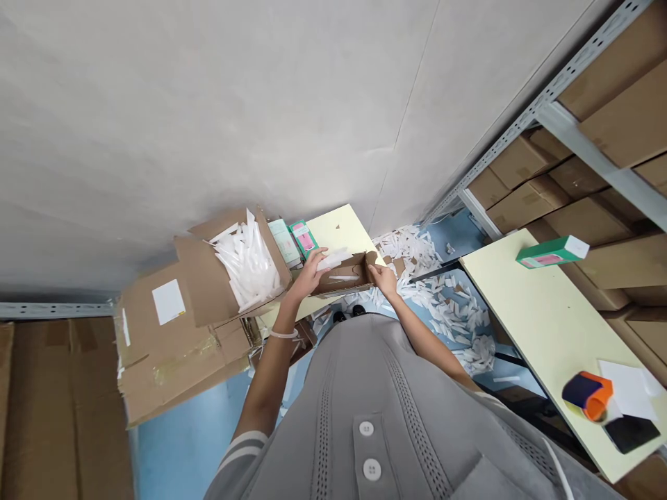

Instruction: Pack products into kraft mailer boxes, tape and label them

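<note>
My left hand [309, 273] is closed around some flat white strip-like packets [334, 259], held over the left end of a small open cardboard box [359, 267]. Another white strip [344, 278] lies inside that box. At its right end, my right hand [384, 279] grips the box wall between thumb and fingers. Just behind my left hand, a green box with a pink label [303, 237] stands beside a paler green box [284, 243]. To the left is a large open carton [208, 281] heaped with white strip-like packets [247, 267].
The pale yellow table [336, 226] stands against the wall. White strips [458, 309] litter the blue floor on the right. A second table [521, 305] bears a green box [553, 253], an orange tape dispenser [597, 397] and a black phone-like slab [631, 433]. Shelving [552, 104] holds cartons.
</note>
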### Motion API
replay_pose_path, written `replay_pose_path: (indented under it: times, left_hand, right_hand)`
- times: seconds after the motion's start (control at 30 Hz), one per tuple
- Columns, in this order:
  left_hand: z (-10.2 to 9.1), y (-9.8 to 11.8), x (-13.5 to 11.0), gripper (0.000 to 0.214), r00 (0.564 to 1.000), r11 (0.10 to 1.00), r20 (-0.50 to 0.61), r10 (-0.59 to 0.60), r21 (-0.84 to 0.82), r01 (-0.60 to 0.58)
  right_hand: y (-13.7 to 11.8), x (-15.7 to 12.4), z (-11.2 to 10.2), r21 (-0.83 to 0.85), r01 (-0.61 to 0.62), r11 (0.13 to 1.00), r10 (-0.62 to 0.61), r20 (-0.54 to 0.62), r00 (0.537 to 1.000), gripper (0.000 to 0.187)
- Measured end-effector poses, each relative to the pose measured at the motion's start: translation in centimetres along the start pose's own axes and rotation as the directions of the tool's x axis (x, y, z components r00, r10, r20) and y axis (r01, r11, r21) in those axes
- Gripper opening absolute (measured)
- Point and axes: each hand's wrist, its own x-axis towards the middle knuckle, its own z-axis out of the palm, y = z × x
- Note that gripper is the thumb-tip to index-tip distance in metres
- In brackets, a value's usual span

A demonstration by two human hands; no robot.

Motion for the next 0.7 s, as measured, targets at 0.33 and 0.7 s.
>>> replay_pose_path:
  times: [0.33, 0.7]
  left_hand:
    - [2.1, -1.0, 0.5, 0.027, 0.997, 0.999, 0.07, -0.022, -0.048, 0.025]
    - [2.5, -1.5, 0.5, 0.03, 0.992, 0.995, 0.071, -0.103, -0.012, 0.104]
  right_hand:
    - [-0.1, 0.2, 0.3, 0.0, 0.012, 1.0, -0.012, 0.012, 1.0, 0.043]
    - [0.1, 0.3, 0.4, -0.02, 0.032, 0.999, -0.032, 0.002, 0.999, 0.042]
